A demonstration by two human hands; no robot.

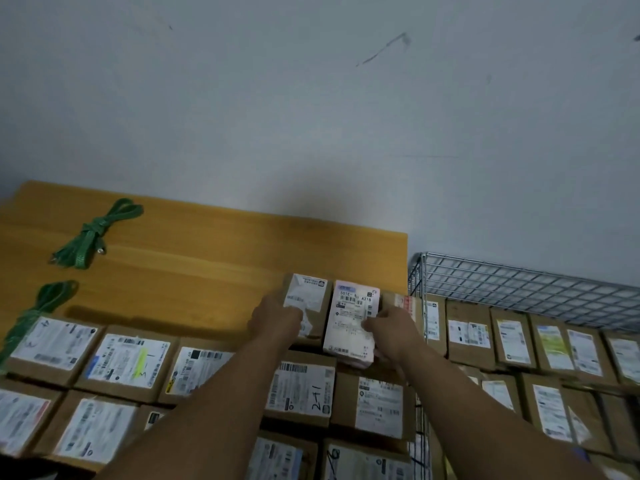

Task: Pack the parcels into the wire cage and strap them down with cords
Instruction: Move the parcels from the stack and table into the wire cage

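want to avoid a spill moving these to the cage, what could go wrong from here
1. The left hand grips the brown cardboard parcel and the right hand grips the pink-and-white parcel. If they are lifted side by side, one could slip out.
2. Either parcel may catch on the top rim of the silver wire cage on the way over.

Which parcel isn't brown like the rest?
The pale pink parcel that the right hand holds. All the rest are plain brown cardboard.
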